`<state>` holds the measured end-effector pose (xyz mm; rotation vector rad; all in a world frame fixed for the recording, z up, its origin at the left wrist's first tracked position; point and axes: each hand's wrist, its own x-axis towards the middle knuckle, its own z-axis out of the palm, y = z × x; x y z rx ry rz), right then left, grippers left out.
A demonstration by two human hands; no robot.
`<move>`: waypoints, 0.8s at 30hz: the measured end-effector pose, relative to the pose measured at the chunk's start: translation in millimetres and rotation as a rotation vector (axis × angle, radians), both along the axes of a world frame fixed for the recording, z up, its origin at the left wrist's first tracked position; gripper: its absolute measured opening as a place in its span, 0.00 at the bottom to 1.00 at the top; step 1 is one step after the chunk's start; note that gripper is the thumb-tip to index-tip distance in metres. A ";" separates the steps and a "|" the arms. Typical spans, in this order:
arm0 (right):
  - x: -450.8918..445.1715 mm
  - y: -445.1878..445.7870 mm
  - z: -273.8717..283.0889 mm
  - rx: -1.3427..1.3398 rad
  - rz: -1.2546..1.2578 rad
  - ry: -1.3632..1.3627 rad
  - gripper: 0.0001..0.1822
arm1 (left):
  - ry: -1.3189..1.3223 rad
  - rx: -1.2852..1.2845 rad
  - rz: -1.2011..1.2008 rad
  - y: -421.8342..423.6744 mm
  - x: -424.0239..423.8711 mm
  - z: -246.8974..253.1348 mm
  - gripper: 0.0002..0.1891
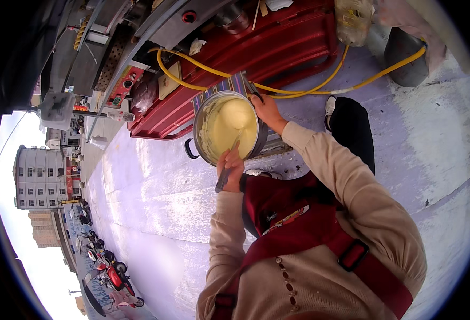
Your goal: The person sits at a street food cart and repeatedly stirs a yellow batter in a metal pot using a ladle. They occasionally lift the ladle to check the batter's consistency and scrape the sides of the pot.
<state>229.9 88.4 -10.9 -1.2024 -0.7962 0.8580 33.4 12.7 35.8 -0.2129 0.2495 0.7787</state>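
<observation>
A steel pot with a black side handle holds thick, pale yellow batter. My left hand grips the metal handle of a ladle. The ladle's round head is down in the pot and appears coated with batter. At the pot's far right side, my right hand is closed around its edge, where the second handle is hidden by the fingers. A dark, narrow piece sticks out beside those fingers. Behind the pot shows a striped cloth or panel. What supports the pot is mostly hidden.
A red ribbed plastic or metal surface lies beyond the pot, crossed by yellow hoses. A steel container, a plastic bag and a metal cart stand there. Parked motorcycles line the far left of the pavement.
</observation>
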 end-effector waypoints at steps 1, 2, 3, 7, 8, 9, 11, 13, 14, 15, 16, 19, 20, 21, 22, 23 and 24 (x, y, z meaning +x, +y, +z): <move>1.6 3.8 -1.5 -0.039 0.013 -0.003 0.20 | -0.018 0.005 0.047 -0.1 3.2 -3.5 0.19; 1.5 4.9 -3.4 -0.024 0.013 -0.016 0.20 | 0.129 0.026 0.046 -1.4 -1.6 -0.8 0.14; 5.1 6.8 -5.1 -0.009 0.006 -0.034 0.19 | 0.250 0.089 -0.066 -2.6 -2.6 16.8 0.08; 0.3 -3.2 6.5 0.126 0.071 -0.071 0.18 | 0.812 0.333 -0.227 -36.0 -39.7 63.5 0.06; -0.6 -2.2 7.6 0.107 0.086 -0.112 0.18 | 1.044 0.377 -0.202 -46.0 -38.6 78.4 0.10; -1.1 -1.4 8.0 0.086 0.101 -0.148 0.18 | 1.163 0.425 -0.196 -54.6 -37.0 92.0 0.12; -0.7 -0.6 10.7 0.041 0.128 -0.185 0.18 | 1.388 0.516 -0.189 -66.4 -33.3 109.8 0.18; 2.5 -0.2 15.7 0.000 0.152 -0.192 0.18 | 1.560 0.591 -0.202 -73.7 -31.0 116.9 0.21; 2.5 4.4 12.5 -0.022 0.165 -0.145 0.18 | 1.614 0.633 -0.212 -76.8 -30.7 118.9 0.22; 2.0 5.4 12.1 -0.007 0.155 -0.104 0.18 | 1.670 0.675 -0.219 -81.0 -31.1 120.2 0.23; 2.1 6.7 11.8 0.008 0.144 -0.064 0.18 | 1.703 0.706 -0.208 -85.9 -37.6 114.9 0.24; 3.5 5.1 8.2 0.026 0.147 0.017 0.17 | 1.856 0.848 -0.166 -98.0 -48.6 91.1 0.24; 3.6 2.4 6.6 0.029 0.154 0.038 0.17 | 1.854 0.861 -0.208 -95.5 -51.6 87.1 0.26; 1.5 -3.5 4.2 0.024 0.151 0.075 0.16 | 1.945 0.987 -0.207 -94.9 -53.4 79.3 0.26; -1.8 -9.5 3.4 0.028 0.148 0.113 0.16 | 2.037 1.121 -0.199 -91.3 -54.3 73.2 0.27; -4.8 -15.3 3.0 0.032 0.145 0.151 0.16 | 2.129 1.256 -0.189 -87.3 -53.9 70.1 0.27; -6.0 -18.8 -0.2 0.007 0.133 0.193 0.15 | 2.198 1.263 -0.217 -83.8 -43.8 79.8 0.27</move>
